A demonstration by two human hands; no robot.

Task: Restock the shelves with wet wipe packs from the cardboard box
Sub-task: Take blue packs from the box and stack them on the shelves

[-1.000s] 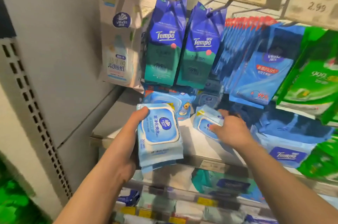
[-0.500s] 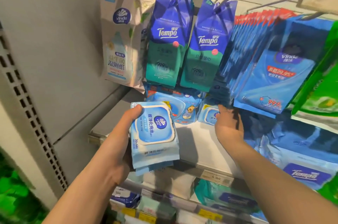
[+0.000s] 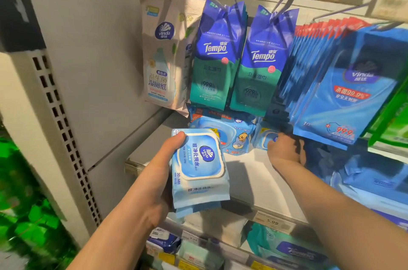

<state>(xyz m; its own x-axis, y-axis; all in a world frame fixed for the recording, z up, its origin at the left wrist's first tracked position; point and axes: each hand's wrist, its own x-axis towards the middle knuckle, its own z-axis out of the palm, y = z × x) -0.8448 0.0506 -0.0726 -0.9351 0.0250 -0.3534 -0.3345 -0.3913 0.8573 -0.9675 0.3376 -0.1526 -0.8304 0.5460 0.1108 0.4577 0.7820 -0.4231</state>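
My left hand (image 3: pixel 163 170) grips a small stack of light-blue wet wipe packs (image 3: pixel 198 168) upright, just in front of the white shelf (image 3: pixel 249 177). The thumb lies over the top left corner of the front pack. My right hand (image 3: pixel 284 152) reaches deep to the back of the shelf, under the hanging packs, and holds a small light-blue wet wipe pack (image 3: pixel 263 137) standing there. Its fingertips are partly hidden behind the pack. The cardboard box is not in view.
Purple-green Tempo packs (image 3: pixel 217 55) and blue Vinda packs (image 3: pixel 344 84) hang on hooks low over the shelf. A blue pack with a cartoon print (image 3: pixel 234 135) stands at the back. A price strip (image 3: pixel 272 222) edges the shelf, above a lower shelf of packs. A perforated upright (image 3: pixel 55 115) is at left.
My right hand has pushed the small pack from the shelf's middle to the back, under the hanging packs. My left hand has kept its stack roughly in place.
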